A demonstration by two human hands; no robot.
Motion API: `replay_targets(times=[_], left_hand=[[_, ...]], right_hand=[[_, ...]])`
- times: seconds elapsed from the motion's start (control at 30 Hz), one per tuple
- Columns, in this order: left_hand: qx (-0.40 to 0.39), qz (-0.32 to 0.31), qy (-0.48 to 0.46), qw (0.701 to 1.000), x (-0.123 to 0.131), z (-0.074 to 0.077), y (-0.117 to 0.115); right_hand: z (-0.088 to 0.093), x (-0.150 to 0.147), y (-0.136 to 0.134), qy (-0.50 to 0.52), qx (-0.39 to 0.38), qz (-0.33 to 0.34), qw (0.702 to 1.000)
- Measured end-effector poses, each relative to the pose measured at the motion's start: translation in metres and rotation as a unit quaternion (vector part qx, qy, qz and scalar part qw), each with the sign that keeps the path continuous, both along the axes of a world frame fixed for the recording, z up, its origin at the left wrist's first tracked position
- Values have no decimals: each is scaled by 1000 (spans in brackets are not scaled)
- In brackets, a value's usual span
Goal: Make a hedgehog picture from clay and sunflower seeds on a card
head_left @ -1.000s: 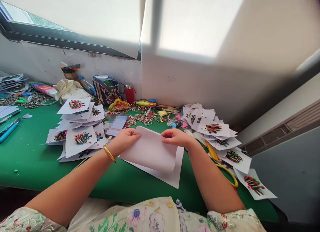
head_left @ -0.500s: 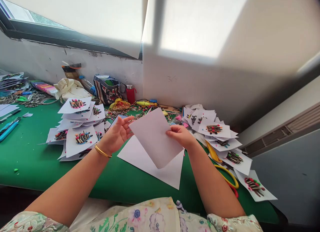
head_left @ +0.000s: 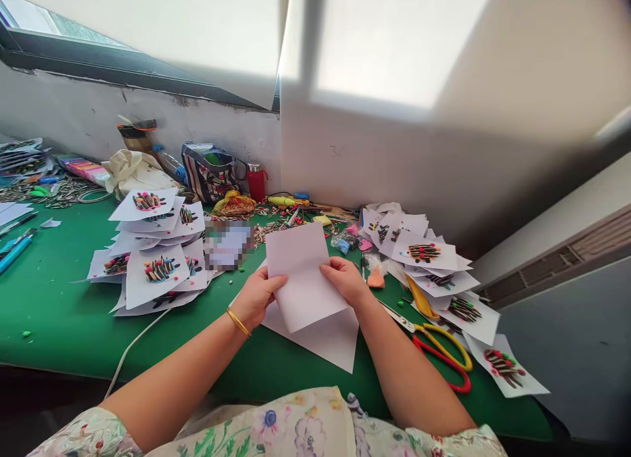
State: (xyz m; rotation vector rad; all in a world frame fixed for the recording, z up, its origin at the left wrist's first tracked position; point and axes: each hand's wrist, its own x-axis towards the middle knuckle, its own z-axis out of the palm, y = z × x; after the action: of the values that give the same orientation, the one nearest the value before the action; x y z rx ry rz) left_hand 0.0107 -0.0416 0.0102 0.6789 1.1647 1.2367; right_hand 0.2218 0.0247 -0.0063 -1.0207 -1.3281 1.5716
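Note:
I hold a folded white sheet of paper (head_left: 302, 276) upright above the green table (head_left: 59, 312). My left hand (head_left: 259, 297), with a gold bangle on the wrist, pinches its left edge. My right hand (head_left: 346, 279) pinches its right edge. Under the held sheet another white sheet (head_left: 330, 338) lies flat on the table.
Piles of white cards with dark striped decorations lie to the left (head_left: 155, 260) and to the right (head_left: 434, 260). Yellow and red scissors (head_left: 438, 352) lie at the right. Seeds, beads, a striped bag (head_left: 210, 174) and a red bottle (head_left: 256, 183) sit along the wall. A white cable (head_left: 133, 338) hangs off the front edge.
The paper went from being folded flat on the table to lifted and turned. Both hands now grip its side edges nearer my body. The scissors' red handles have come into view.

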Motion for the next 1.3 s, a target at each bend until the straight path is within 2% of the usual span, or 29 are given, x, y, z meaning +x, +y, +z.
replay_targets(times=[0.2,0.4,0.53,0.6,0.7,0.8,0.9,1.03,1.2,1.27,1.3], left_hand=[[3,22,11,1000,-11,-2,-1],[-6,-23,19,1000,-24,-3,-2],[-6,-7,74,997,-38,-3,-2],[21,-39,93,995,-40,-1,-2],[63,-105,57,991,-35,2,0],[43,-63,49,996,-30,0,3],[27,-11,58,998,-30,-5,6],[12,-18,58,998,-35,-13,3],[-22,-1,140,990,-47,-21,1],[-12,7,212,977,-52,-22,2],[5,22,277,961,-54,-22,2]], right_hand=[[1,-1,0,-50,23,0,998],[7,2,0,-63,4,-24,998],[9,7,3,-61,-18,-29,998],[8,7,3,-58,-26,-27,998],[3,4,1,-55,-27,8,998],[-1,2,0,-73,-30,50,996],[0,4,1,-103,-39,58,992],[5,7,2,-143,-37,62,987],[-3,9,5,-215,-13,83,973],[-9,10,8,-255,9,85,963],[-12,10,10,-273,20,84,958]])
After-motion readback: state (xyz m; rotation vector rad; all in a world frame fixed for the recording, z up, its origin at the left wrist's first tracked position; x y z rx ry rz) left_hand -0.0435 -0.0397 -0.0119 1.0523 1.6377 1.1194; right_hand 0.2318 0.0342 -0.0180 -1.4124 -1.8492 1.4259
